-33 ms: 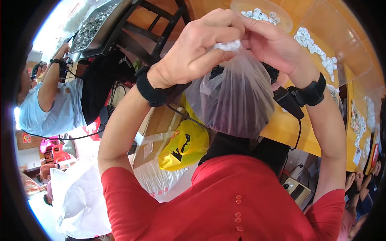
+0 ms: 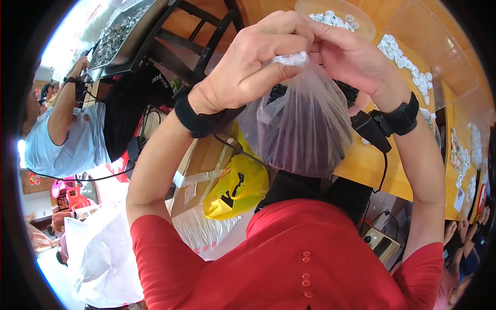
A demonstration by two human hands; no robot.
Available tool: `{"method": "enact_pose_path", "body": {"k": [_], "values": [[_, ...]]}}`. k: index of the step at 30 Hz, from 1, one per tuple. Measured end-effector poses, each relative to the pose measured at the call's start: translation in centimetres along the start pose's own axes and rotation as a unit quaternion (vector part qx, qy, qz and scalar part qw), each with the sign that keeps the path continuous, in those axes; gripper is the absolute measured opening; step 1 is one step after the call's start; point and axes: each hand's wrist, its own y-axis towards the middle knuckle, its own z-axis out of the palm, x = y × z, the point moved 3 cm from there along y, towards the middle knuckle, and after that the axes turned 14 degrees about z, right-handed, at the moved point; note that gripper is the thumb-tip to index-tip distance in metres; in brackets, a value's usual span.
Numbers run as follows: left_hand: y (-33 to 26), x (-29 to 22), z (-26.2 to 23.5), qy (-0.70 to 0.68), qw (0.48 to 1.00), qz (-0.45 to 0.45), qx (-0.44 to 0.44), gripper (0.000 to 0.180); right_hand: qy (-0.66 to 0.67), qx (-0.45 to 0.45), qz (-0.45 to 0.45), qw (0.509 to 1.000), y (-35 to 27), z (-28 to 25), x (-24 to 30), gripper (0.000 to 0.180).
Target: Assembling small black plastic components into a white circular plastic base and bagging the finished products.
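A translucent plastic bag [image 2: 305,134] hangs upright in front of me, its full lower part looking purplish and dark. My left hand [image 2: 258,64] is closed around the gathered neck, and a crumpled whitish end [image 2: 292,59] sticks out between thumb and fingers. My right hand [image 2: 356,62] meets it at the far side of the neck. Its thumb and curled fingers pinch there, though the fingertips are partly hidden by the left hand. Behind the bag, small black pieces [image 2: 347,94] show in a pinkish container [image 2: 361,103].
White round parts [image 2: 405,62] lie on the yellow table [image 2: 361,165] to the right. A yellow bag [image 2: 240,186] and a cardboard box [image 2: 201,160] stand below left. Beyond is a black stool frame [image 2: 199,31]. Another person [image 2: 70,129] works at a metal tray [image 2: 121,39].
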Motion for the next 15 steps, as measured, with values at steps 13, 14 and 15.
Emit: {"method": "enact_pose_path", "body": {"k": [13,14,15], "values": [[-3.8,1.2,-0.3,0.004,0.986,-0.124,-0.109,0.024,0.211,0.010,0.015,0.977,-0.3,-2.1,-1.2,0.019],[-5.6,0.9,-0.4,0.003,0.981,-0.159,-0.106,0.020,0.237,0.071,0.001,0.969,-1.1,-2.7,-1.7,0.018],[-7.6,0.3,-0.5,0.018,0.974,-0.204,-0.098,0.022,0.230,0.067,0.009,0.971,-2.2,-4.5,-2.9,0.018]]}}
